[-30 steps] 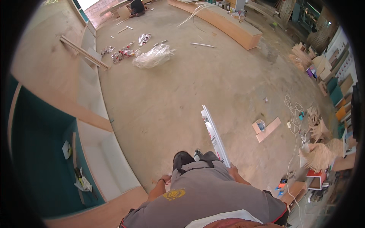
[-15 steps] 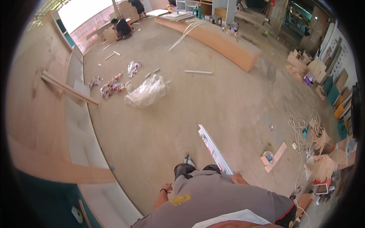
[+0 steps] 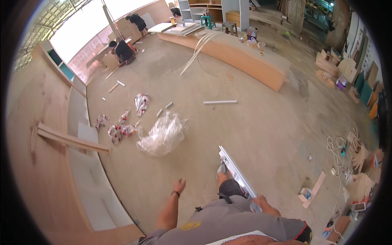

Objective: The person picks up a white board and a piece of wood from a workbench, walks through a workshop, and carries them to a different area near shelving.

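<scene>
My right hand (image 3: 260, 201) grips a long white profile strip (image 3: 238, 174) with printed film on it. The strip slants forward and left from my right thigh, its far end above the floor near my shoe (image 3: 221, 168). To the left, my left hand (image 3: 179, 185) hangs in front of my body, a dark band at its wrist. Its fingers are curled in a loose fist, with nothing seen in them. The crumpled clear plastic sheet (image 3: 161, 136) lies on the floor ahead of that hand, apart from it.
A long wooden box (image 3: 228, 56) runs across the far floor. On the left stands a large plywood cabinet (image 3: 45, 163) with a wooden bar (image 3: 73, 139) jutting out. Foil wrapping (image 3: 122, 130), a white strip (image 3: 220, 102), and a cord (image 3: 335, 153) lie about. Two people (image 3: 123, 52) work far left.
I have stepped forward, with one foot ahead. My left hand has swung forward, and the white strip has come along in my right hand. The view has tilted up slightly.
</scene>
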`<action>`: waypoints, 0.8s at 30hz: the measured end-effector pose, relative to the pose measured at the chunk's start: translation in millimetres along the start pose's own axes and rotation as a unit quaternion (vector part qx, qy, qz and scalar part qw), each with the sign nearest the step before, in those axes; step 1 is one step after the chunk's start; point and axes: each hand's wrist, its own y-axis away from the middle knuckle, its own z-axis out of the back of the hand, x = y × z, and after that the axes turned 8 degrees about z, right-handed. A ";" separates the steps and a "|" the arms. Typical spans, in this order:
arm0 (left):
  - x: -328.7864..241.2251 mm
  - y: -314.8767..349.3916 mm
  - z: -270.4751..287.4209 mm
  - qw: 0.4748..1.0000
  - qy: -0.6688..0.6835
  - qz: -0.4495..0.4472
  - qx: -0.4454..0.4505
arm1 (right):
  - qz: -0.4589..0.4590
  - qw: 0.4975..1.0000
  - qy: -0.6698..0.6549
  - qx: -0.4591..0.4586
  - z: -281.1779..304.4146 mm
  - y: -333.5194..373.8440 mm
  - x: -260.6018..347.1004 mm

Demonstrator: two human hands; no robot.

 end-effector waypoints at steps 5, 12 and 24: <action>0.4 -46.2 -40.7 0.972 -0.187 0.077 0.116 | -0.001 0.999 0.008 0.034 44.3 -120.7 117.2; -168.3 -139.8 -9.6 0.959 -0.240 0.034 0.147 | 0.051 0.998 0.034 0.009 76.2 -295.8 251.2; -234.6 -337.7 -123.2 0.846 -0.485 0.047 0.216 | 0.119 0.992 0.034 -0.016 0.0 -635.9 321.0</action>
